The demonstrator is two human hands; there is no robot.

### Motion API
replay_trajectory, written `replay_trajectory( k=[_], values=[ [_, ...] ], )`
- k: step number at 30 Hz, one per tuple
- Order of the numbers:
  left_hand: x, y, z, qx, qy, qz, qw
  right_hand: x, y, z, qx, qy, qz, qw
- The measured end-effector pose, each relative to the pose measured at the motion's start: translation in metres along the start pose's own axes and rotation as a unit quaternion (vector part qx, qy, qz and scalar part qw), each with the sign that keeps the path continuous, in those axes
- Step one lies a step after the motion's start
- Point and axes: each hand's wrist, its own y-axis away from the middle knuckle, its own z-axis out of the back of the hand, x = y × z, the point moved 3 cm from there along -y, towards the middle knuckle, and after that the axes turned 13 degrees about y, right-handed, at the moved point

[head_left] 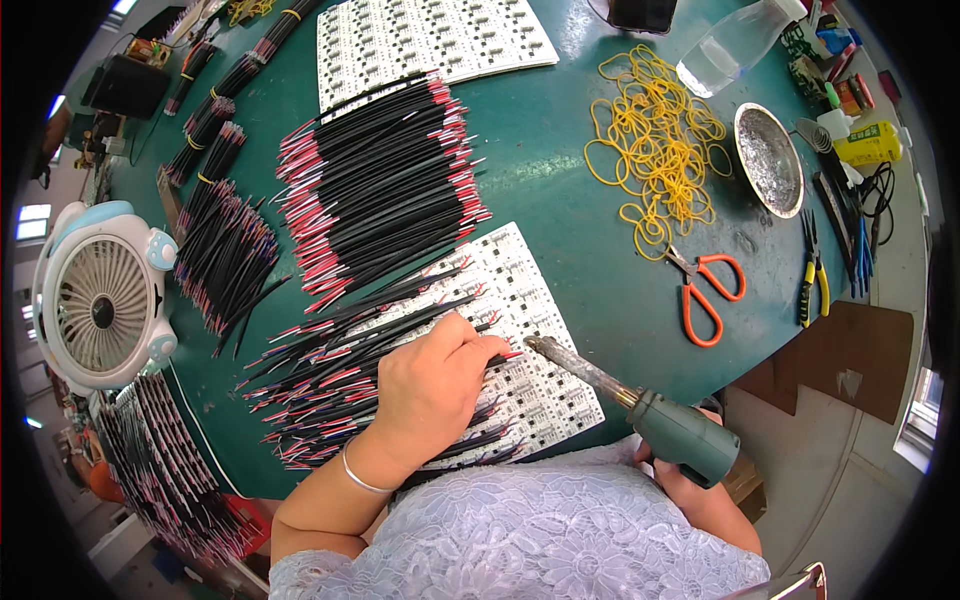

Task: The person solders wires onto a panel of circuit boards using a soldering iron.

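Black wires [325,400] lie partway across a white circuit-board sheet [550,390]

Nearest, the right hand [685,484] holds a green soldering gun [690,437]; its fingers are largely hidden, so I cannot tell how tightly they close. The gun's dull metal tip points just beside the left hand [430,388], whose thumb and forefinger appear pinched on one red-ended wire. That wire lies over the sheet, at the near side of the green table [540,130].

Work seems partway: many wires fan across the sheet's left part, while its right part shows bare board. Which wires are joined cannot be told. Beyond, a dense row of wires [390,170] and a looser pile [230,250] look untreated, as does the farther board stack [430,40].

Textures, again from the near side: lilac lace top [540,530]; matte black sleeves splitting into thin red and white ends; crisp white board patterned with dark marks; orange-handled scissors [690,272]; tangled, rubbery yellow bands [668,150]; round metal bowl [741,150] of silvery crumbs; smooth, clear bottle [730,50].
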Motion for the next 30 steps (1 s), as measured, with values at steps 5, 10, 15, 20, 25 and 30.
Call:
replay_trajectory(
  k=[5,10,15,20,25,30],
  values=[
    [-0.001,0.000,0.000,0.011,0.004,0.001,1.000,0.001,0.001,-0.001,0.026,0.032,0.021,0.999],
    [0.001,-0.002,0.001,0.019,0.002,-0.014,1.000,-0.013,0.015,-0.005,0.027,0.079,0.017,0.996],
    [-0.001,-0.003,0.002,0.030,-0.008,-0.012,0.999,-0.013,0.014,-0.010,-0.037,0.100,0.056,0.993],
    [0.000,-0.002,0.002,0.029,-0.008,-0.015,0.999,-0.015,0.017,-0.008,-0.050,0.102,0.058,0.992],
    [0.001,0.000,0.000,0.025,-0.019,-0.026,0.999,-0.019,0.029,-0.007,-0.038,-0.134,-0.083,0.987],
    [-0.004,0.002,0.003,0.034,0.008,-0.021,0.999,-0.008,0.019,-0.009,-0.052,-0.264,-0.062,0.961]
  ],
)
